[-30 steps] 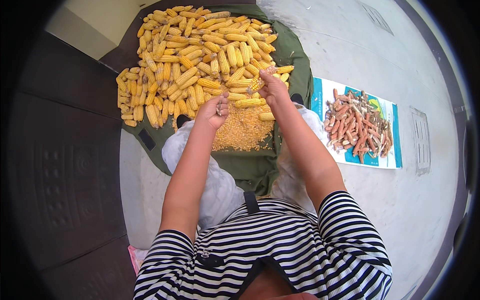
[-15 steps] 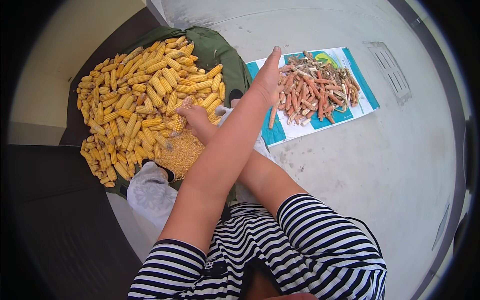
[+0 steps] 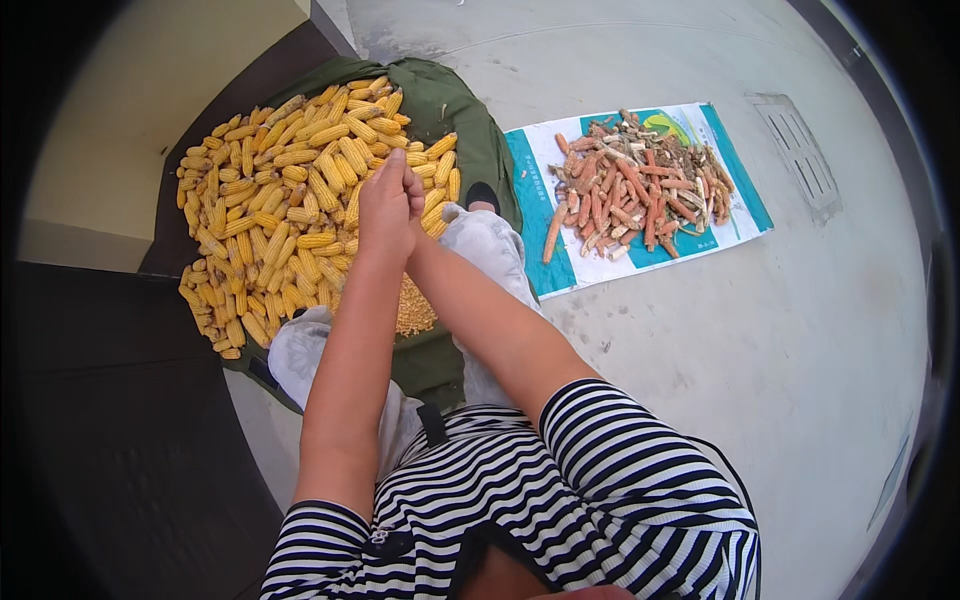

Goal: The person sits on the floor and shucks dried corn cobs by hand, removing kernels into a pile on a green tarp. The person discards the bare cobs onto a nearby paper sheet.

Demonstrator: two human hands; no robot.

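The left hand [image 3: 382,208] has swung from the blue-and-white printed sheet's [image 3: 529,172] left edge to the right hand [image 3: 414,218], their grip impossible to tell, so shelling seemingly resumes over yellow, oblong corn ears [image 3: 275,215] near the dark-green cloth's [image 3: 468,130] left edge.

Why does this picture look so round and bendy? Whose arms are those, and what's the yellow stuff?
There's no robot here. A person in a striped shirt wears a camera on their head, looking down. Its wide fisheye lens bends straight edges.

The left hand and right hand are close together, and the left partly covers the right. I can't see what they hold.

The yellow stuff is corn: ears of corn and loose kernels on green cloth. To the right, bare cobs lie on a blue-and-white sheet.
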